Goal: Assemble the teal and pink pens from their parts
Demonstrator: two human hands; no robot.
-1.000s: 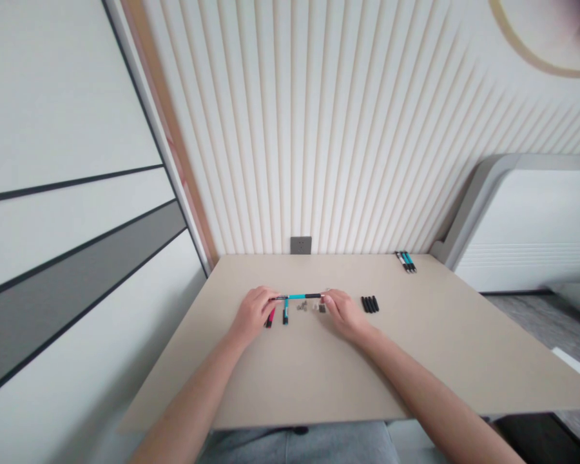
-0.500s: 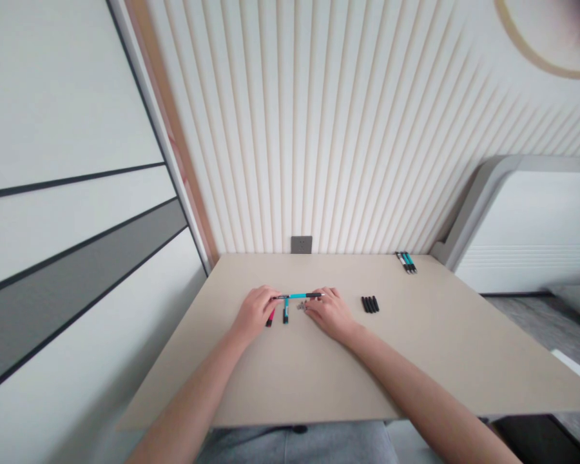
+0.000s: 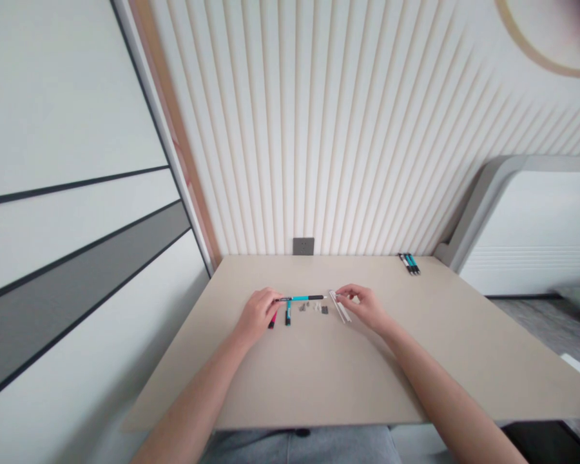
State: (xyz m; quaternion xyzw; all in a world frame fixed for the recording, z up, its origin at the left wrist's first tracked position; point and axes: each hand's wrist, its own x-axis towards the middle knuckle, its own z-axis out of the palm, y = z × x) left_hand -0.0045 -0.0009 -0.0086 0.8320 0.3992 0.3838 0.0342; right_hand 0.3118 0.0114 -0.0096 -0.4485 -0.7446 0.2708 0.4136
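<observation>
Left hand (image 3: 257, 316), its grip closed on the rear end of a blue-and-black pen (image 3: 300, 298), which lies crosswise over the table (image 3: 270, 386), tip toward the right; right hand (image 3: 367, 308), thumb and forefinger nearly together at the upper end of thin white sticks (image 3: 341, 308), whether its grip holds one cannot be told; a blue barrel (image 3: 288, 314) lies near the left hand; further pens (image 3: 409, 263) lie at the table's far right.

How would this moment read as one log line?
left hand: holds slim blue-and-black pen | right hand: at thin white rods, grip unclear | nearby: small dark rectangular piece
</observation>
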